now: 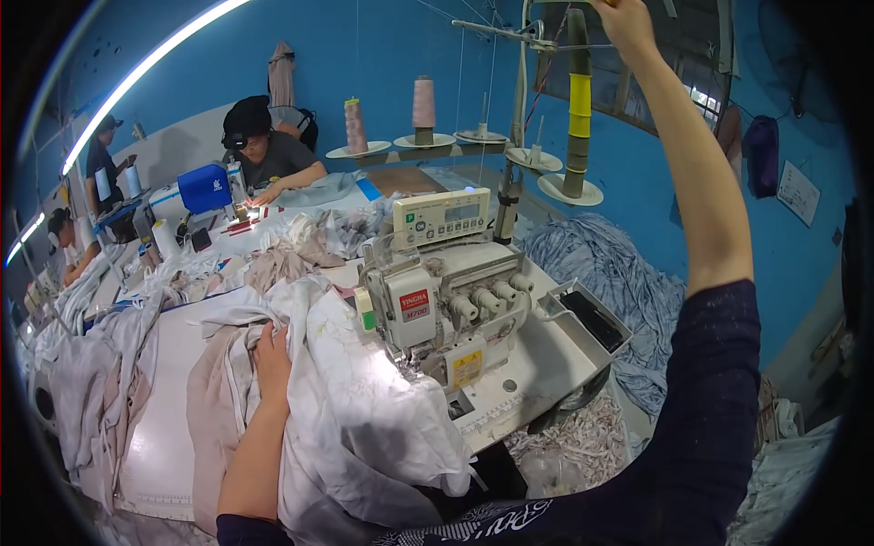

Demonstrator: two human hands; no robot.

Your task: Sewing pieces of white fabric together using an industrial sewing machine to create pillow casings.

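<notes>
My left hand (272, 364) is closed on folds of a white cloth (364, 400), with beige cloth (208, 391) beside it. That white cloth runs up to the lit needle area of a white overlock sewing machine (414, 314) and hangs over the table's front edge. High up at the right, my right hand (628, 32) is raised beside the thread stand (523, 100). Its fingers look closed by a small yellowish thing, but the picture's top edge cuts them off. A control panel (443, 218) with buttons sits on top of the machine.
Thread cones stand on the rack, among them a pink cone (423, 102) and a yellow-and-dark one (579, 100). A grey tray (592, 318) holds a dark phone-like object. Blue-grey fabric (601, 264) is piled behind. A co-worker (264, 150) sews across the table; others sit farther left.
</notes>
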